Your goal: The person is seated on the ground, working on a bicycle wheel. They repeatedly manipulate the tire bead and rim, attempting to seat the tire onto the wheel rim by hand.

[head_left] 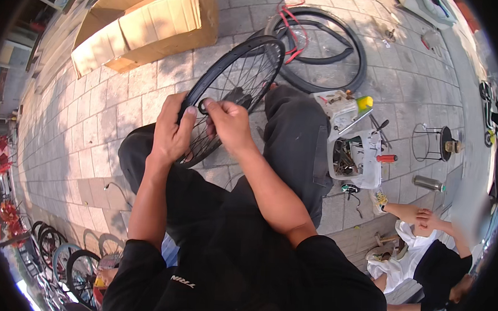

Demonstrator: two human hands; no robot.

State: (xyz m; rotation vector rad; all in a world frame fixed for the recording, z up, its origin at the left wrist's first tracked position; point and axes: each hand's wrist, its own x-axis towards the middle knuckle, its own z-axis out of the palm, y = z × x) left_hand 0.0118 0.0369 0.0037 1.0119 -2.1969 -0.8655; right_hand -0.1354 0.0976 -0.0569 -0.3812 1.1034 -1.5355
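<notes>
A spoked bicycle wheel (222,59) with a black rim stands tilted between my knees. Wrapped around its near left side, my left hand (171,128) grips the rim, thumb on top. My right hand (230,124) is closed in a pinch close to the left thumb. Between its thumb and fingers, against the rim, shows a small dark ring-shaped piece (201,106); its exact kind I cannot make out. The wheel's lower part is partly hidden by my hands and leg.
Ahead lie a black tyre (362,65) and a red cord (296,31). An open cardboard box (165,30) stands far left. To the right are a white tool bin (371,162), a red-handled screwdriver (387,159), a metal bottle (428,183) and a seated person (440,267).
</notes>
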